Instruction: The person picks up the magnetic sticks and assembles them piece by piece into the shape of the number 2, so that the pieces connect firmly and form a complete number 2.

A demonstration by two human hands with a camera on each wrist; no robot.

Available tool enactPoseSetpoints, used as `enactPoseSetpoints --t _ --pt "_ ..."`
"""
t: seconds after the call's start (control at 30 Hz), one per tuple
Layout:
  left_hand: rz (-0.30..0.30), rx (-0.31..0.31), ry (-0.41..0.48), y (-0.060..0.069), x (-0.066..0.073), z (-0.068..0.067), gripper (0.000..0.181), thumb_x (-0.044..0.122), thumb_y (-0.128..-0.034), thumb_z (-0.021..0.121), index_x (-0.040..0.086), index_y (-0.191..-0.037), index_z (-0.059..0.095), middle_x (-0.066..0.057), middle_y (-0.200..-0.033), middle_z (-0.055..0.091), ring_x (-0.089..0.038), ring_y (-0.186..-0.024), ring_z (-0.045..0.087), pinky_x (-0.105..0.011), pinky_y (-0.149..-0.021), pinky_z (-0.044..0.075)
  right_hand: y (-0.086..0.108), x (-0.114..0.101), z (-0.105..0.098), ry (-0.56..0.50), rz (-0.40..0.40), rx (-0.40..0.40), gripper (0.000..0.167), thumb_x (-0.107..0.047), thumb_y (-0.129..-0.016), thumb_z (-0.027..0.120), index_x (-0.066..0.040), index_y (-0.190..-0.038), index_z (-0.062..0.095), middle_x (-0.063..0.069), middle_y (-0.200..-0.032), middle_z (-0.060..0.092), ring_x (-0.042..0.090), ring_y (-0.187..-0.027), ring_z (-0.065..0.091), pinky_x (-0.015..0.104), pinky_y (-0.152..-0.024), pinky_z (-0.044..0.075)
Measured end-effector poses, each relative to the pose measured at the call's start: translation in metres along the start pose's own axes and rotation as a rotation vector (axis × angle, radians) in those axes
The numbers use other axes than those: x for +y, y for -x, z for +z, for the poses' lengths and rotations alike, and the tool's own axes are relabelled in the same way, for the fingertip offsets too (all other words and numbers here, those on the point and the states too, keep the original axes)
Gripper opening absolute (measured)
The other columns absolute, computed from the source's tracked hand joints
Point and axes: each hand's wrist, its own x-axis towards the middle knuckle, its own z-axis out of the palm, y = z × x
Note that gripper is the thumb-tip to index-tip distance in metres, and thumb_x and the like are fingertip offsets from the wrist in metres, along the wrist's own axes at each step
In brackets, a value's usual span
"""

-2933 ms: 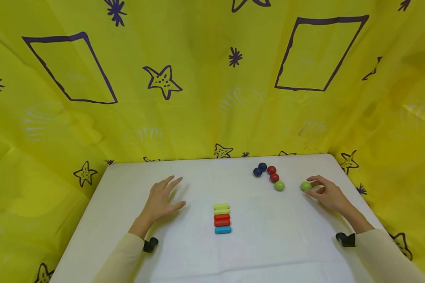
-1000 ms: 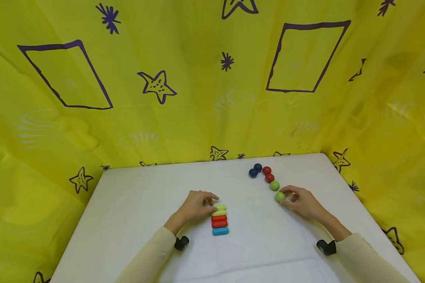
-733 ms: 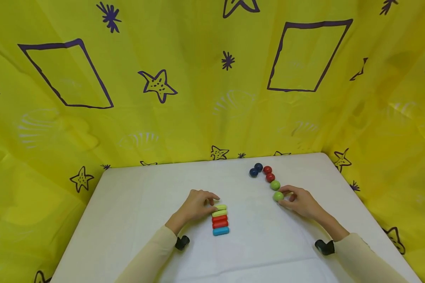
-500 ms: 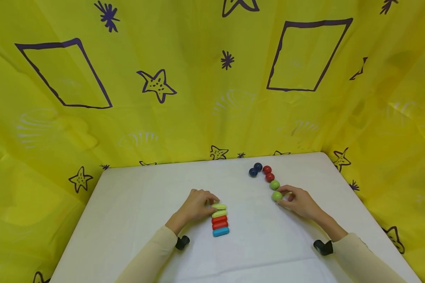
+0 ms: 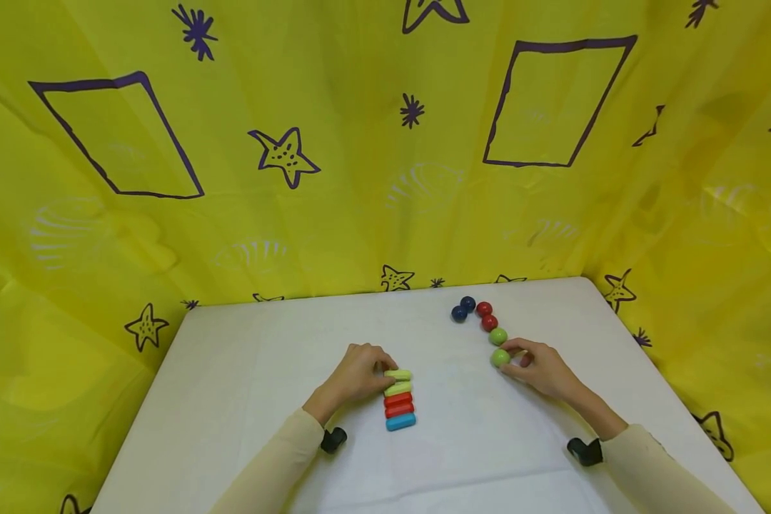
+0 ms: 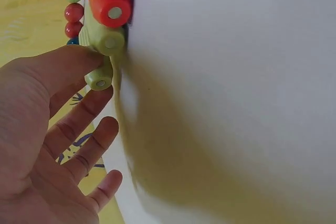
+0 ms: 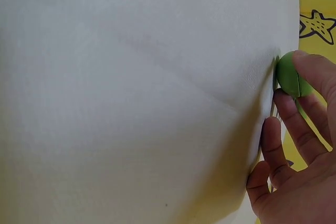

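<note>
In the head view my left hand (image 5: pixel 358 373) pinches the farthest yellow-green stick (image 5: pixel 400 375) of a short row between thumb and forefinger. Beside it lie a second yellow-green stick (image 5: pixel 398 389), two red sticks (image 5: pixel 398 405) and a blue stick (image 5: pixel 401 422). Pale round discs show in the stick ends in the left wrist view, where the pinched stick (image 6: pixel 100 79) sits under the thumb. My right hand (image 5: pixel 546 368) pinches a green ball (image 5: pixel 500 358) with thumb and fingertips. Just behind that is another green ball (image 5: pixel 497 336); whether they touch I cannot tell.
Two red balls (image 5: pixel 486 317) continue the line of balls away from me, with two dark blue balls (image 5: pixel 463 309) at its far left. A white-covered table (image 5: pixel 244 385) carries everything. Yellow patterned cloth (image 5: pixel 360 214) stands behind and at both sides.
My left hand has come right onto the stick row and pinches its far stick. My right hand has brought its green ball left, close to the other balls. The row has turned slightly.
</note>
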Motion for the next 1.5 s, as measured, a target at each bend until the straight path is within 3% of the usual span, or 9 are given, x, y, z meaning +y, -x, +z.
enactPoseSetpoints --t 0.43,0.77,1.03,1.17,1.5 --pt "-0.024 -0.056 0.054 -0.03 0.026 0.008 0.018 0.024 -0.0885 0.082 0.015 -0.104 0.082 0.01 -0.085 0.07 -0.01 -0.081 0.056 -0.042 -0.091 0.041 -0.001 -0.002 0.007 -0.028 -0.056 -0.018 0.036 -0.016 -0.089 0.081 -0.002 -0.121 0.07 0.006 -0.103 0.072 0.018 -0.081 0.055 0.025 -0.067 0.044" --pt "-0.037 -0.085 0.091 -0.054 0.048 0.022 0.017 0.026 -0.089 0.082 0.017 -0.104 0.082 0.013 -0.082 0.067 -0.007 -0.08 0.053 -0.036 -0.092 0.04 -0.008 -0.008 0.015 -0.044 -0.086 -0.014 0.034 -0.014 -0.088 0.082 -0.003 -0.119 0.071 0.006 -0.101 0.072 0.016 -0.078 0.054 0.025 -0.065 0.044" --pt "-0.056 -0.074 0.064 -0.07 0.066 0.036 0.015 0.026 -0.0887 0.082 0.019 -0.102 0.082 0.013 -0.081 0.068 -0.004 -0.08 0.053 -0.039 -0.095 0.04 -0.006 -0.01 0.016 -0.048 -0.066 -0.003 0.034 -0.016 -0.088 0.083 -0.005 -0.118 0.072 0.005 -0.101 0.072 0.016 -0.078 0.054 0.025 -0.065 0.044" --pt "-0.057 -0.057 0.039 -0.074 0.073 0.041 0.015 0.026 -0.0881 0.082 0.018 -0.101 0.082 0.011 -0.081 0.069 -0.005 -0.081 0.054 -0.042 -0.094 0.04 -0.005 -0.01 0.016 -0.048 -0.07 -0.001 0.034 -0.016 -0.087 0.083 -0.005 -0.118 0.072 0.005 -0.1 0.072 0.016 -0.078 0.054 0.025 -0.065 0.044" --pt "-0.065 -0.047 0.057 -0.077 0.083 0.051 0.014 0.024 -0.0885 0.081 0.017 -0.101 0.082 0.011 -0.077 0.067 -0.006 -0.079 0.053 -0.032 -0.084 0.036 0.0 -0.01 0.016 -0.05 -0.097 0.001 0.031 -0.015 -0.087 0.083 -0.007 -0.116 0.073 0.003 -0.1 0.072 0.013 -0.077 0.055 0.025 -0.066 0.045"
